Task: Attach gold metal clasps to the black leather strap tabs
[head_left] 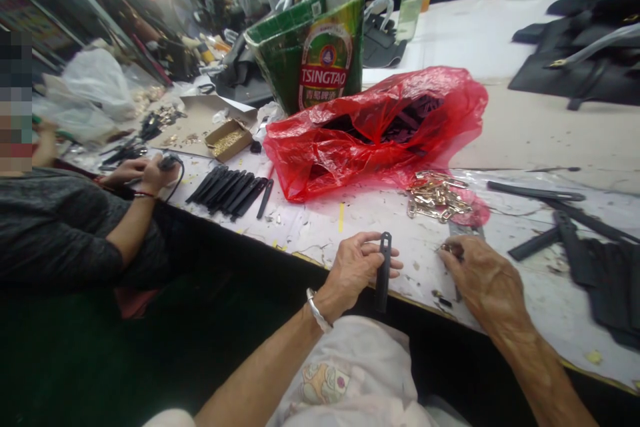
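Note:
My left hand pinches a narrow black strap that stands upright at the table's near edge. My right hand rests on the table beside it, fingers curled round a small metal clasp. A pile of gold-coloured metal clasps lies just beyond both hands. Loose black straps lie to the right of my right hand.
A red plastic bag with dark pieces inside sits behind the clasps. A green Tsingtao bag stands further back. A row of black straps lies at left, near a co-worker's hand. A small cardboard box holds gold bits.

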`<state>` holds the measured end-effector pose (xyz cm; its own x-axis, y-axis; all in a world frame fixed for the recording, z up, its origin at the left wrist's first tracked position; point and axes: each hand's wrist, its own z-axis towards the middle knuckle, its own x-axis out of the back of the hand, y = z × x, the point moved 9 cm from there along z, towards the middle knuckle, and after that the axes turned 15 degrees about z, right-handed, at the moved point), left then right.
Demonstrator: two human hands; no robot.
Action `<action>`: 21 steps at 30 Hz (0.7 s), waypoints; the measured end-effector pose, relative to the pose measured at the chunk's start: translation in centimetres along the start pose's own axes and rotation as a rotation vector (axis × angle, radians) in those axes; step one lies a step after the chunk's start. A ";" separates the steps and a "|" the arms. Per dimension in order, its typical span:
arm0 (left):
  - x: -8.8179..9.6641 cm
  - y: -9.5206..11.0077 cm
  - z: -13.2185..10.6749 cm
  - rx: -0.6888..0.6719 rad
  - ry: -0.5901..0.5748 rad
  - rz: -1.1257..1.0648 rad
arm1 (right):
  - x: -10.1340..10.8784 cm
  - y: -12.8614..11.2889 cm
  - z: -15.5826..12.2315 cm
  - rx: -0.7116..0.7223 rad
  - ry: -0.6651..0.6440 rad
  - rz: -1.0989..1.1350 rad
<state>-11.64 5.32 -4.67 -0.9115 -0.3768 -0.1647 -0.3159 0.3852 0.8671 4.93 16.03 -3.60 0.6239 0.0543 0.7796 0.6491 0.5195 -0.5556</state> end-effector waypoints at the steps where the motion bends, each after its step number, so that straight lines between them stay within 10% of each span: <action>1: 0.0 -0.1 0.0 0.006 0.000 0.001 | 0.0 0.1 0.1 -0.003 -0.007 -0.002; 12: 0.2 -0.9 -0.2 0.028 0.001 -0.029 | 0.3 -0.7 0.1 -0.013 -0.061 0.136; 21: -3.7 -1.8 -1.3 -0.030 -0.156 0.071 | -0.4 1.0 -5.1 -0.592 0.120 1.094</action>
<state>-7.36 4.92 -4.98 -0.9617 -0.2136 -0.1718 -0.2438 0.3799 0.8923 7.60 12.16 -5.97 0.9749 0.1209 -0.1871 -0.1585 -0.2137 -0.9640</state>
